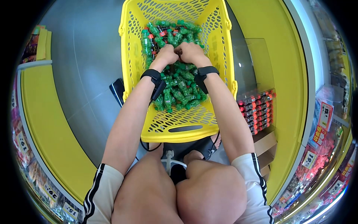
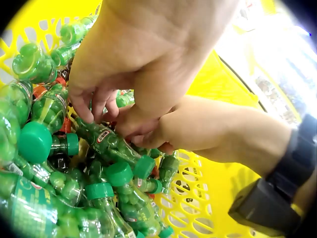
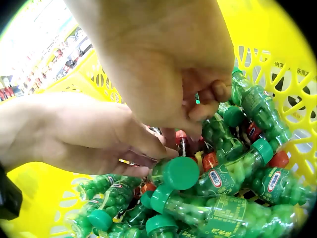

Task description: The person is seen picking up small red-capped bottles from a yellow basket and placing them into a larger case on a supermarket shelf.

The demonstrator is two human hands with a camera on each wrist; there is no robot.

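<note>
Touching bottle [image 2: 115,147], seemingly, hidden from overhead

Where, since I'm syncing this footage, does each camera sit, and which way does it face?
Head: on the head, facing forward and down into the yellow basket; forearms, legs, left hand and right hand show.
Left wrist: on that wrist, looking past its hand at green bottles; the right hand and black strap show.
Right wrist: on that wrist, looking past its hand at the bottles; the left hand shows at left.
Shared: both wrist views show both hands, the bottles and the basket.
</note>
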